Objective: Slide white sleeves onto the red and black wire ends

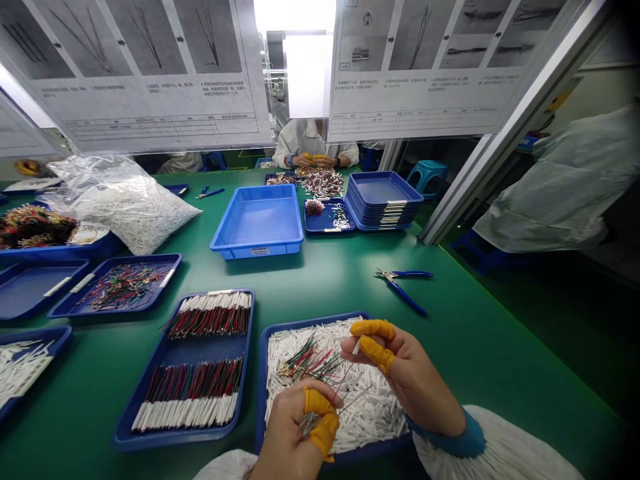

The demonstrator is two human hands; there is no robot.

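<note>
Left hand (306, 430) pinching thin wires (341, 383), right hand (407, 368) pinching white tube (357, 347), both hovering over tray (315, 321) of loose tubes (375, 419). White-ended wire bundles (210, 321) lying in next tray (200, 348), so seemingly plenty done; small wire pile (303, 359) and loads of tubes waiting tho.

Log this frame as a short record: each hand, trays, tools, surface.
Left hand: pinching thin wires
Right hand: pinching a small white piece
Finger covers: yellow, on both hands
Work tray: blue, below the hands; loose white tubes, colored wires on top
Sorted tray: left of work tray; two rows of white-ended wires
Pliers: beyond right hand, handles spread
Table: green
</note>
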